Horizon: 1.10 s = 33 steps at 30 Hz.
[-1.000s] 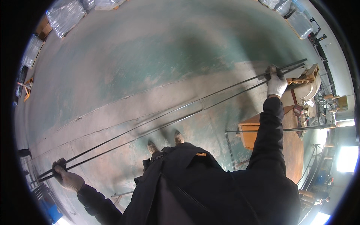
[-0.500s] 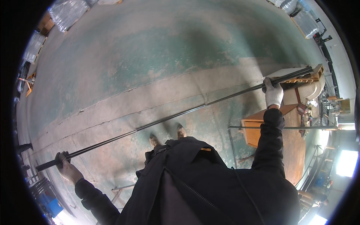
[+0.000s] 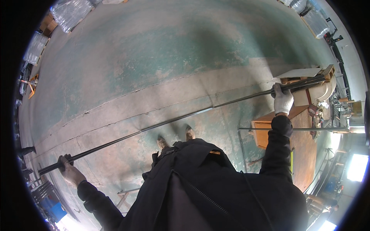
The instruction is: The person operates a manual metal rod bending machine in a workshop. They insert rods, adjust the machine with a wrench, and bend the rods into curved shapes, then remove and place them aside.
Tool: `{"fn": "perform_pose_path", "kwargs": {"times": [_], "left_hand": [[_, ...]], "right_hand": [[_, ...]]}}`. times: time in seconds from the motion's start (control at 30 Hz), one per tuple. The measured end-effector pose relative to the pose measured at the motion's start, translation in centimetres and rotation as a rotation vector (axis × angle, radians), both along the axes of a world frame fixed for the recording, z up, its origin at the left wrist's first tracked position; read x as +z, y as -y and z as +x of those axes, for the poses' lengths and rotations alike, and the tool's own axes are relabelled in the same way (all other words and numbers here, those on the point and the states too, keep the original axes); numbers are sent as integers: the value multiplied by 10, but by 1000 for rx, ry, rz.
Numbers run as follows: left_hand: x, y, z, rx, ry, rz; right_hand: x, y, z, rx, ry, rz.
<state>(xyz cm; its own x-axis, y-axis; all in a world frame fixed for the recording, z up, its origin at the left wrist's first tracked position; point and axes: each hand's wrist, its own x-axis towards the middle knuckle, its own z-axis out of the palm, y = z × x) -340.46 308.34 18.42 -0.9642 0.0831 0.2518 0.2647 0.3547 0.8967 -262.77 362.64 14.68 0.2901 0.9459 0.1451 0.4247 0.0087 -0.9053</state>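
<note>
Long, thin, dark metal bars [image 3: 175, 119] stretch across in front of my body, held out between both hands. They look like several bars lying together. My left hand [image 3: 71, 173], in a pale glove, is closed around them near their left end. Toward the right end, my right hand [image 3: 283, 101] in a white knitted glove grips the same bars. Beyond that hand the right end reaches over a wooden pallet [image 3: 329, 72] and a pale board [image 3: 298, 72]. The undersides of the bars within my grips are hidden.
A brown wooden cabinet [image 3: 302, 154] stands close by my right arm, with a dark metal frame [image 3: 246, 129] beside it. Wrapped pallet loads [image 3: 71, 15] stand far left, others [image 3: 316, 24] far right. A blue bin [image 3: 58, 211] sits at the lower left.
The bars' right end has dropped slightly toward me and away from the pale board, showing more of the board. My right hand moved with it. Both hands keep their grip.
</note>
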Motion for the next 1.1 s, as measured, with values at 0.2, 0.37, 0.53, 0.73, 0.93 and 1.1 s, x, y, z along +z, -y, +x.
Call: {"fn": "perform_pose_path", "kwargs": {"times": [0.2, 0.37, 0.53, 0.73, 0.93, 1.1], "left_hand": [[-2, -10, 5, -10, 3, -18], [0, -20, 13, -23, -12, -37], [-15, 7, -3, -91, -47, -5], [-44, 16, -22, -37, -14, 113], [-42, -6, -10, 16, -196, -120], [-32, -16, -7, 53, -227, -235]], "right_hand": [[-5, 1, 7, -35, -72, 8], [-8, 0, 11, -64, 118, 66], [-11, 3, 14, -62, 42, 48], [3, 15, 4, -169, 502, 82], [26, 27, -11, -175, 371, -10], [30, 29, -16, -194, 341, -36]]}}
